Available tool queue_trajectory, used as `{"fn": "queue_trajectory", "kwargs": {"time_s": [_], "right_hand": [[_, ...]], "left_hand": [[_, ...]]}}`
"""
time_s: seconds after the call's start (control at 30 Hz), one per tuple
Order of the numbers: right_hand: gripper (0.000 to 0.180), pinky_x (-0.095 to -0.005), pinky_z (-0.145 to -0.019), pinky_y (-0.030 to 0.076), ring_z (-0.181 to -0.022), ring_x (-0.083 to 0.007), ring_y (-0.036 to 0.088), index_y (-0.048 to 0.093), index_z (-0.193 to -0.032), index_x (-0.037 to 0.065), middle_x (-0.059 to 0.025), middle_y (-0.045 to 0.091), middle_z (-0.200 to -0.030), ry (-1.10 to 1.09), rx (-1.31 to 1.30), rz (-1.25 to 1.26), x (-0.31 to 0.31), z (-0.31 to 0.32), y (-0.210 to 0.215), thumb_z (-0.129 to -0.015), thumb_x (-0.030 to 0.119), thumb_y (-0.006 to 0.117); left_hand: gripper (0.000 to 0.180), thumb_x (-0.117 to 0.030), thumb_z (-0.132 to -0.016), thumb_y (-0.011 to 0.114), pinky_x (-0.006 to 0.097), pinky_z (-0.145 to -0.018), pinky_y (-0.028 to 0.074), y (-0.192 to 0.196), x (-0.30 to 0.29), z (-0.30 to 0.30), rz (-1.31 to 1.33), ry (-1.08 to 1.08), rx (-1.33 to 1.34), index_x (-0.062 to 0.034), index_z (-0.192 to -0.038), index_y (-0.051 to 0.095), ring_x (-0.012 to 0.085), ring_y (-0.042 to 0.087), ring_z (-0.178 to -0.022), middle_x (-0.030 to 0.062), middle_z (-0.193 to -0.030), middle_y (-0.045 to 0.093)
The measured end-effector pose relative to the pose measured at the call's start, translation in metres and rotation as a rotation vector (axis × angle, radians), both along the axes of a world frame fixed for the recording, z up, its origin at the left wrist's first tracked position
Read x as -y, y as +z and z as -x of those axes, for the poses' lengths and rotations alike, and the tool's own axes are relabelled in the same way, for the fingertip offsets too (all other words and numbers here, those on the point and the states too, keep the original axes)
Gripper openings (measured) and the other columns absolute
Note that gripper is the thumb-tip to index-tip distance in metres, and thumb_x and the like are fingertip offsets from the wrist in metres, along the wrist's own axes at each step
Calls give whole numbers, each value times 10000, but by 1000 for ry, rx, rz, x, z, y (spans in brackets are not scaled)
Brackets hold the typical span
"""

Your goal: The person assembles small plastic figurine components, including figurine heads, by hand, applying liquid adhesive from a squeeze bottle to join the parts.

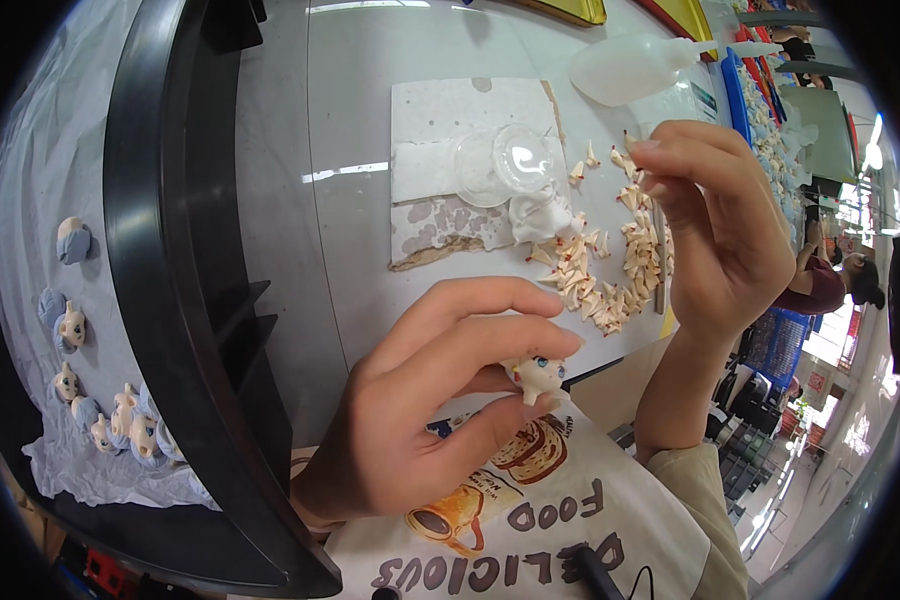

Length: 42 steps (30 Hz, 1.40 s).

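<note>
Pinching a little doll head [542, 375] between the thumb below and the fingers above, the left hand [440, 390] holds it over the person's lap, in front of the printed apron [610, 510]. The doll head is cream with big blue eyes, and its face is turned to the right. The right hand [715, 225] is up over the right part of the white table [340, 215], with its thumb and pointing finger bent close together. A tiny pointy bit with a dark tip shows right by those fingertips, but I cannot tell if the hand is pinching it. Under and beside that hand, lots of small cream pointy bits [582, 278] with red tips lie in a big curve on the table. A thin stick [661, 265] lies along the right side of them. To their left is a flat white board [425, 150], worn at the bottom edge, with a clear round dish [523, 158] on it and a soft white lump [540, 214] next to the dish. A whitish squeeze bottle [625, 70] lies on its side farther back, near a blue tray [735, 95]. On the left, past a black rack [145, 260], more doll heads with pale blue hair [142, 437] sit on crinkly white paper [45, 170]. Another person [815, 285] is far off to the right.
</note>
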State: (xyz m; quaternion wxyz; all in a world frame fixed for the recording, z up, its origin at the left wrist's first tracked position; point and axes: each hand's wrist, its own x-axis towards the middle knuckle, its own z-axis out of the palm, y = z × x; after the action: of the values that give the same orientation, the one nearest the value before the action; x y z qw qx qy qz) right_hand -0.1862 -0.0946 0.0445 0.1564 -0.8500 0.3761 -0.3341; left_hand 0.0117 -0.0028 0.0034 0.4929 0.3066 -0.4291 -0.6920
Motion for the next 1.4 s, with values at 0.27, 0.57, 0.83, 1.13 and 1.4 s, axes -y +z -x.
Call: {"fn": "queue_trajectory", "kwargs": {"time_s": [0.27, 0.57, 0.83, 1.13, 1.4], "right_hand": [[191, -258, -699, 469, -794, -168, 575, 613, -900, -70, -156, 609, -915, 58, 97, -31, 17, -7, -6, -730, -156, 625], [197, -252, -714, 426, -798, -152, 526, 611, -866, -58, -117, 561, -897, 13, 60, -59, 14, -23, -13, -692, -87, 699], [154, -248, -655, 386, -736, -161, 502, 654, -756, -15, -84, 568, -794, -28, -182, 204, 11, -30, -7, -623, -61, 718], [154, -249, -643, 381, -728, -169, 499, 668, -751, 3, -69, 569, -766, -52, -96, 143, 0, -42, -13, -620, -31, 742], [131, -220, -705, 393, -794, -146, 514, 630, -862, -25, -82, 569, -873, -106, 280, -41, -3, -33, -16, -756, -9, 706]], "left_hand": [[330, -22, -759, 724, 267, -744, 527, -3, 5, -5, 108, -114, 94, 41, -1064, 616, 184, 626, -888, 157, -1021, 588], [344, -82, -718, 764, 274, -692, 504, -2, 6, -2, 130, -91, 124, 18, -1024, 643, 200, 631, -817, 118, -933, 645], [337, -63, -720, 759, 284, -705, 504, -3, 5, -2, 137, -80, 102, 13, -1025, 639, 210, 629, -834, 124, -944, 643], [287, -33, -740, 738, 286, -747, 506, -4, 7, -1, 167, -40, 121, 29, -998, 631, 208, 620, -873, 155, -992, 616], [330, 37, -754, 705, 319, -817, 504, -8, 1, -1, 133, -47, 5, 47, -1055, 569, 229, 615, -908, 182, -1079, 540]]}}
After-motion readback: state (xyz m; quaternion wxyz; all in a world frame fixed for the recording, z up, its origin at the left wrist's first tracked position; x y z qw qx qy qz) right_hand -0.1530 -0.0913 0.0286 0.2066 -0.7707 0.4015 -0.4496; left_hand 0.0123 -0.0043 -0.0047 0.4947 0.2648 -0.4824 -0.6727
